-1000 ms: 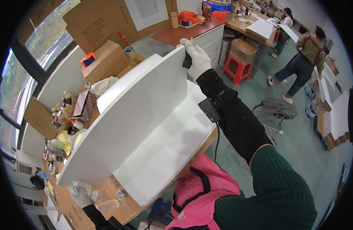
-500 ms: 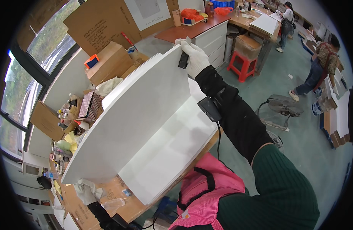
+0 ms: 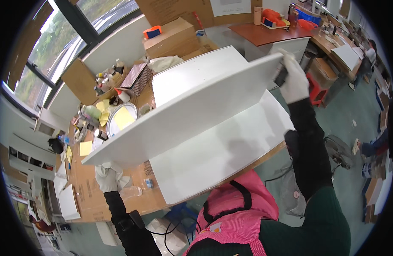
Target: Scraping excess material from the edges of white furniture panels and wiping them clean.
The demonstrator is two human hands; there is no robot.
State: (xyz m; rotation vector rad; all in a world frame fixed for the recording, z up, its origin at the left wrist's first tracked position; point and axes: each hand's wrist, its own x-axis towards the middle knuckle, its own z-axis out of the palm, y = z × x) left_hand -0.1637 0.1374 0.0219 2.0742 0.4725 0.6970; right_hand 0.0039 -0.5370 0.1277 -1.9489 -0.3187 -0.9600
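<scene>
A long white panel [image 3: 192, 115] is held on edge and tilted, its left end lower than its right. My right hand [image 3: 295, 81], in a white glove, grips its right end, with a small dark block [image 3: 281, 77] pressed between palm and panel. At the lower left corner my left hand [image 3: 107, 177], also gloved, holds the other end; white cloth-like material bunches around its fingers. Below, a white board [image 3: 222, 153] lies flat on the cardboard-covered bench [image 3: 94, 200]. More white board surface [image 3: 200, 70] shows behind the raised panel; whether it is the same board, I cannot tell.
Behind the panel stand a round tin [image 3: 115, 115], a basket of bottles [image 3: 111, 79] and a cardboard box [image 3: 170, 36]. A clear plastic bottle [image 3: 131, 192] lies near my left hand. On the floor to the right are a fan [image 3: 339, 151] and a red stool [image 3: 317, 89]. Two people work farther off.
The panel has swung from a steep slant to a flatter one, its right end moving right and slightly down. Both hands keep their hold. My view has turned left.
</scene>
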